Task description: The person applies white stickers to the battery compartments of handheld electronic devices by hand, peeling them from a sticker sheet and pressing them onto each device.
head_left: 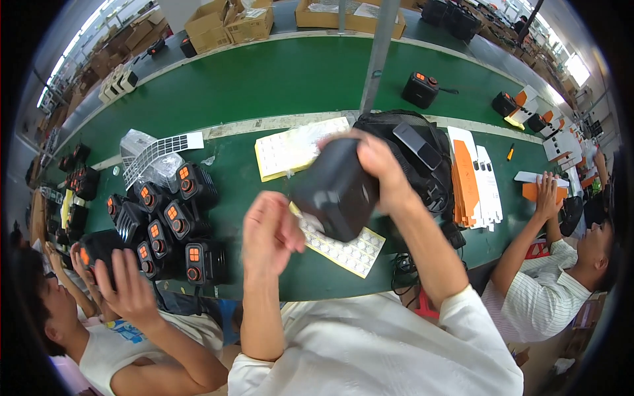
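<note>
My right hand [383, 165] is closed around a black portable speaker [337, 188], tilted above the bench with a smooth face toward me. Just left of it, my left hand [271, 228] is raised, its fingers curled together and slightly blurred; whatever they may pinch is too small to make out. Below the speaker lies a sheet of round clear stickers [353, 256] with a yellow edge, partly covered. Behind my hands rests a stack of white and yellow sheets [277, 153]. Several black speakers [178, 221] with orange buttons and knobs are grouped on the left.
A black backpack [396, 122] carries a grey phone-like device [417, 145]. Orange and white cartons [465, 178] lie to its right. A metal post [378, 66] rises behind. Co-workers sit close on both sides; the left one holds a speaker [99, 254]. Cables [403, 267] lie near the front edge.
</note>
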Demonstrator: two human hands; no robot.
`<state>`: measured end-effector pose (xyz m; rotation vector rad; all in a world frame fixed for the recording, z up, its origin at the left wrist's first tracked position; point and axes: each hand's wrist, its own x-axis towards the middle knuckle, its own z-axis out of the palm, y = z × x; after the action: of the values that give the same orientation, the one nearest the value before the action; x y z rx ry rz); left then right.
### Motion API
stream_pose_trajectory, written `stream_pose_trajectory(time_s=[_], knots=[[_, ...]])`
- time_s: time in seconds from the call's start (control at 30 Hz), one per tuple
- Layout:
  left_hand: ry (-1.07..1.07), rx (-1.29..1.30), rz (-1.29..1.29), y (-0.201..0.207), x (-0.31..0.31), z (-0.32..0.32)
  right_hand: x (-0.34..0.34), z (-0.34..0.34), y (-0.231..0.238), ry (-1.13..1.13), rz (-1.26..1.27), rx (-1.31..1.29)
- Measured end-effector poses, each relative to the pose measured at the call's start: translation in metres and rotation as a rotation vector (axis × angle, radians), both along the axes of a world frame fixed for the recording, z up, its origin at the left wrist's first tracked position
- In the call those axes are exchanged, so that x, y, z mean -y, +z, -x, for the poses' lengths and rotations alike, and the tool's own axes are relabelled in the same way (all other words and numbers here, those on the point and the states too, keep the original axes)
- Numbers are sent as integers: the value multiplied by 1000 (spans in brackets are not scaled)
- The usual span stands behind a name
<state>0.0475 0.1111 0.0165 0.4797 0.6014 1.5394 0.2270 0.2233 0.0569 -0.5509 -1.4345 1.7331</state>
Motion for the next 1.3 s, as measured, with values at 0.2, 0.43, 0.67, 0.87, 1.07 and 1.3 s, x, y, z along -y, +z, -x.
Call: stream_pose_trajectory(time_s=[0.2,0.43,0.67,0.87,1.07,1.3], knots=[[201,-400,199,-27,-16,8,-139,37,16,-338,-247,347],[474,-1740,50,-54,-12,-13,-213,76,-16,-411,-517,834],[263,-1957,241,-70,-16,-18,-258,98,-65,-506,-1028,1377],[258,-1382,140,-64,-10,-29,-240,83,-60,-728,-1444,1244],[334,-1187,37,-19,8,-32,-70,44,28,249,-822,959],[400,-970,-56,5,26,-35,6,-16,2,454,-255,723]])
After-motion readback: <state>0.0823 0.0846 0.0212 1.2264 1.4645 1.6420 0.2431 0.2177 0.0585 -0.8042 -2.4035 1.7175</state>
